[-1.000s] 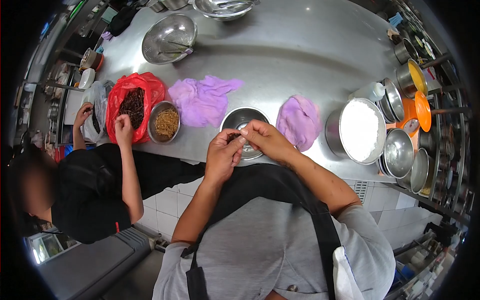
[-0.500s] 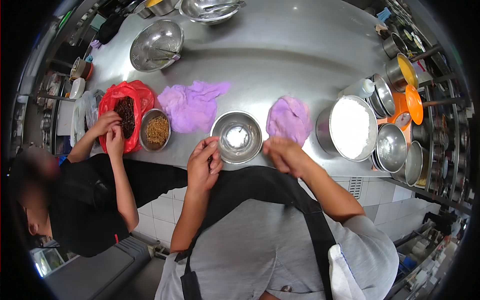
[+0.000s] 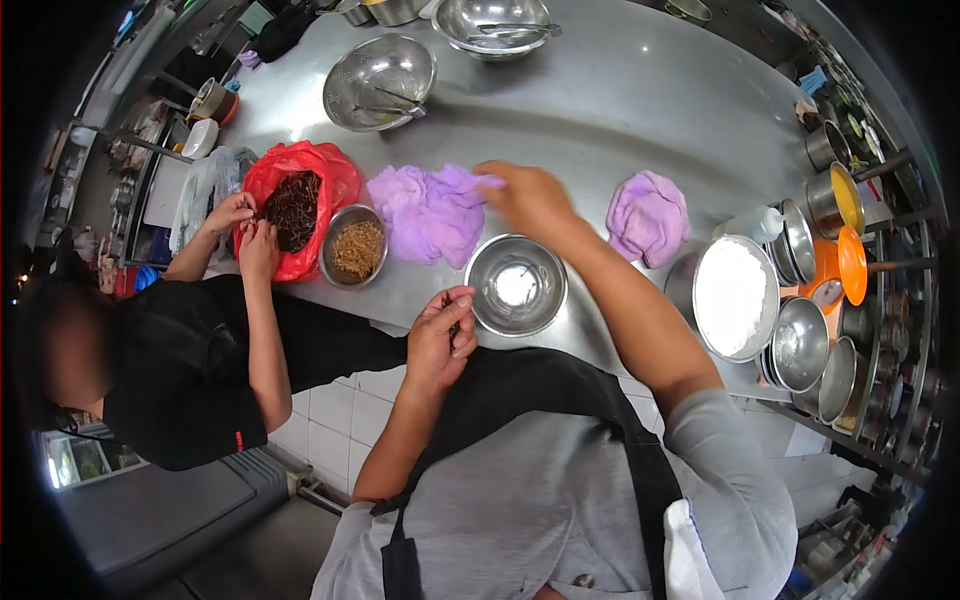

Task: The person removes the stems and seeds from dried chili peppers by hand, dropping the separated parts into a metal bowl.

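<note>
My left hand (image 3: pixel 443 338) is closed with small dark pieces in its curled fingers, at the lower left rim of a steel bowl (image 3: pixel 540 305). The bowl's bottom shines and holds nothing I can make out. Beyond it, my right hand (image 3: pixel 530 203) is stretched across the table, slightly blurred, its fingers closed on the corner of a crumpled purple cloth (image 3: pixel 428 215). A second purple cloth (image 3: pixel 648 218) lies bunched to the right of my right forearm.
At left, a co-worker's hands (image 3: pixel 246 232) are at a red plastic bag (image 3: pixel 340 170) of dark, thin, dried pieces. A bowl of brownish bits (image 3: pixel 357 250) stands beside it. A colander (image 3: pixel 380 85) lies farther back. At right are a pot of white powder (image 3: pixel 737 300) and stacked bowls (image 3: pixel 799 345).
My right hand has moved from beside the steel bowl forward and left to the purple cloth. My left hand stays by the bowl. The view has shifted, so things sit farther right.
</note>
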The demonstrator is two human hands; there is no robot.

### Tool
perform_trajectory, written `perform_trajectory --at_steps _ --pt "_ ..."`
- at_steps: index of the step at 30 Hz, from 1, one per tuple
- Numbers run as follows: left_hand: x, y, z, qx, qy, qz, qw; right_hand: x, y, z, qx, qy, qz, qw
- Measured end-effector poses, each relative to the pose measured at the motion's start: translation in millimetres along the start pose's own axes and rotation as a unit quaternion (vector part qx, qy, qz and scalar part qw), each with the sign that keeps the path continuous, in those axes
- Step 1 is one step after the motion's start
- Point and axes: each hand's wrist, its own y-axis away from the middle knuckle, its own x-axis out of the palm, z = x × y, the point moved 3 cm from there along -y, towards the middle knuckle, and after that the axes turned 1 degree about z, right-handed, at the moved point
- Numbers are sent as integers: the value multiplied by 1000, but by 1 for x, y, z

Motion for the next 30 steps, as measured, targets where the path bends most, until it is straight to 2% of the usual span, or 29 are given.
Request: perform_trajectory --at_steps 1,3,4,6,9,11,13,15,17,19,23,26,28,30 --pt "0 1 1 1 2 -1 1000 9 -15 30 -20 79 76 994" --pt "4 7 1 7 3 -5 1000 51 -42 48 -89 144 181 969" --pt "3 9 0 10 6 -10 1000 69 -50 52 -89 145 177 969" --pt "-5 12 1 18 10 -17 1000 99 -58 49 -95 213 243 942" --pt "-16 13 1 36 39 -43 998 107 -63 27 -78 205 198 955" --pt "-23 20 3 43 50 -71 995 103 -78 0 -45 230 205 950" --pt "-27 25 2 41 67 -77 994 72 -74 -28 -48 263 176 947" --pt "-30 25 -1 52 70 -72 994 34 -60 -50 -34 381 139 914" --pt "-31 24 -4 47 74 -73 993 5 -54 -83 27 325 101 940" --pt "-29 21 -7 38 70 -69 994 -20 -43 -114 45 396 123 909" --pt "-18 12 -10 23 46 -29 998 -80 -12 -149 165 466 122 861" --pt "-9 2 -7 -8 79 5 997 -107 -8 -121 158 457 66 873" --pt "-1 -8 -4 -29 114 4 993 -111 1 -65 92 336 23 937" --pt "8 -18 -5 -46 150 5 988 -88 29 -7 68 111 36 991"
